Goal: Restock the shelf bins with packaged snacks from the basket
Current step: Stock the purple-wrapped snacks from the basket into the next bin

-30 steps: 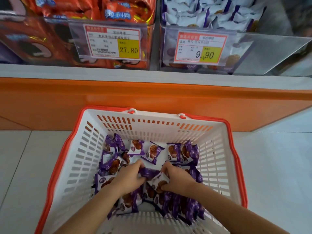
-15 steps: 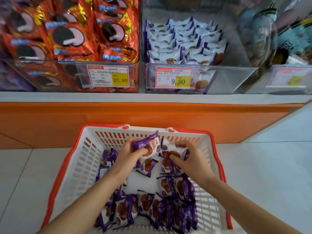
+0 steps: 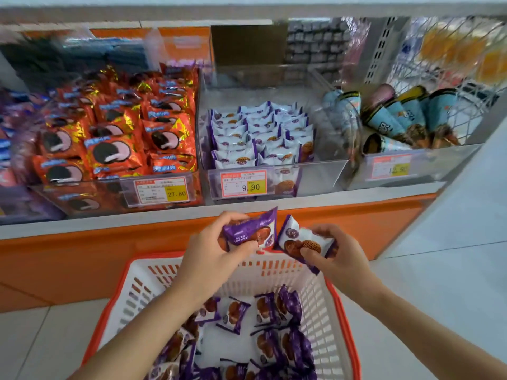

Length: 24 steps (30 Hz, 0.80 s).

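A white basket with an orange rim [image 3: 115,292] stands on the floor below the shelf and holds several purple-and-white snack packets [image 3: 263,335]. My left hand [image 3: 211,253] grips a purple packet [image 3: 251,231] above the basket's far edge. Beside it my right hand [image 3: 337,253] pinches a white-and-purple packet [image 3: 301,242]. Both are raised in front of the orange shelf base. Straight above is the clear middle bin [image 3: 321,171] with rows of the same packets [image 3: 260,133] and a 9.90 price tag [image 3: 243,184].
The left bin [image 3: 115,204] is packed with orange-red cookie packs, tagged 27.80. The right bin [image 3: 411,171] holds blue cone snacks. An orange plinth [image 3: 82,259] runs under the shelf ledge. Pale floor tiles surround the basket.
Both hands have lifted out of the basket, each with a packet, up toward the shelf. My view has tilted upward, showing more of the bins.
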{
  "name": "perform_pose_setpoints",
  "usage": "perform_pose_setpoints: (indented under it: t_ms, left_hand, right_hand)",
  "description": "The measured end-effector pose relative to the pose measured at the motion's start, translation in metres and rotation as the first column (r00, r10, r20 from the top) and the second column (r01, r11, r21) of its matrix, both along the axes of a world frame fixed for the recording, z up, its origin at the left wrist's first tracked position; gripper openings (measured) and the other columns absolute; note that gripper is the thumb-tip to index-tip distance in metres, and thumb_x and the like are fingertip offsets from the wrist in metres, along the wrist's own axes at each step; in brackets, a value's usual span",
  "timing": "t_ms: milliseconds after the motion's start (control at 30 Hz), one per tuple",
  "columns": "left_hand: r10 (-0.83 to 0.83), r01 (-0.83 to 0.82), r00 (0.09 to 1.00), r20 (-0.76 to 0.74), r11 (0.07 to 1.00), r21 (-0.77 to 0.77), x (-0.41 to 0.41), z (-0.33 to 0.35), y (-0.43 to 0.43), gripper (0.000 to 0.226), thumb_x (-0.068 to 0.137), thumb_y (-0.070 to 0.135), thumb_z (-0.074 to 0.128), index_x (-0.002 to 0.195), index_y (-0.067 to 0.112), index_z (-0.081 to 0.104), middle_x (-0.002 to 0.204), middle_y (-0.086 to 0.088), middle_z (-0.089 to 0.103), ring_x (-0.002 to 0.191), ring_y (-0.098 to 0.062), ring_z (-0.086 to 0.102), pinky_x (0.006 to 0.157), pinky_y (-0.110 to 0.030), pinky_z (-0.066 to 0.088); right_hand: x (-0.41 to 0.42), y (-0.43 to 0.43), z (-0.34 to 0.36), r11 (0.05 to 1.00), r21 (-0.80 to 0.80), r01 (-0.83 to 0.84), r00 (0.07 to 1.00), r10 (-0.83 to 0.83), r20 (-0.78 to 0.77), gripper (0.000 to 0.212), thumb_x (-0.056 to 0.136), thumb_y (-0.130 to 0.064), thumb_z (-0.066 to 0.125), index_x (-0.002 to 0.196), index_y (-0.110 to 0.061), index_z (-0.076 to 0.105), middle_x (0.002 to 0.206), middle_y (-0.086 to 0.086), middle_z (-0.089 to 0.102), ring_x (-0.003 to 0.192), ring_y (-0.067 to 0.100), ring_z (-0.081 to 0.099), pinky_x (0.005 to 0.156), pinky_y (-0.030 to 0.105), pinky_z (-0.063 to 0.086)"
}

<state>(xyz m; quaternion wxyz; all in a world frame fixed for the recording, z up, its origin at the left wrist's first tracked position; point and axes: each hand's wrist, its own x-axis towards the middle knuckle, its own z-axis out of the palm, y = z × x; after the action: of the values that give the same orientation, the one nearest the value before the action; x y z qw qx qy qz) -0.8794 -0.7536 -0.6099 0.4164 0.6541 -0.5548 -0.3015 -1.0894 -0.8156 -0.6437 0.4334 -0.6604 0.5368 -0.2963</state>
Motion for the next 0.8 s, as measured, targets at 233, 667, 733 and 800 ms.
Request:
perform_pose_setpoints:
  t_ms: [233,667,733,800]
  left_hand:
    - [-0.014,0.207,0.777,0.629,0.95,-0.234,0.006,0.039,-0.04,0.043,0.073,0.033,0.078,0.11,0.02,0.063,0.118,0.007,0.054,0.114,-0.007,0.039,0.102,-0.032,0.034]
    - [0.029,0.273,0.599,0.8,0.932,-0.239,0.004,0.014,-0.058,0.044,0.061,0.041,0.086,0.098,0.026,0.068,0.128,-0.008,0.054,0.123,-0.022,0.03,0.105,-0.049,0.019]
    - [0.019,0.285,0.607,0.794,0.928,-0.24,0.006,0.013,-0.057,0.043,0.06,0.042,0.086,0.096,0.026,0.068,0.127,-0.008,0.054,0.122,-0.022,0.031,0.105,-0.049,0.02]
    - [0.009,0.298,0.618,0.786,0.923,-0.244,0.008,0.013,-0.057,0.043,0.061,0.043,0.085,0.095,0.026,0.068,0.128,-0.008,0.054,0.123,-0.023,0.032,0.106,-0.049,0.018]
  right_hand:
    - [-0.011,-0.045,0.086,0.89,-0.442,0.112,0.985,-0.158,-0.069,0.04,0.087,-0.023,0.066,0.122,-0.023,0.046,0.104,-0.021,0.049,0.088,-0.009,0.044,0.07,0.01,0.038]
    - [0.063,-0.133,0.126,0.873,-0.346,-0.344,0.246,-0.272,-0.93,0.046,0.093,-0.007,0.049,0.137,-0.002,0.038,0.137,0.017,0.039,0.119,0.034,0.049,0.082,0.037,0.044]
    - [0.072,-0.142,0.123,0.907,-0.288,-0.308,0.208,-0.231,-0.95,0.039,0.094,-0.007,0.045,0.133,-0.001,0.044,0.135,0.017,0.045,0.118,0.032,0.052,0.075,0.033,0.04]
    - [0.074,-0.155,0.118,0.937,-0.226,-0.266,0.282,-0.149,-0.948,0.034,0.093,-0.004,0.045,0.126,-0.001,0.05,0.126,0.016,0.055,0.112,0.032,0.056,0.074,0.032,0.041]
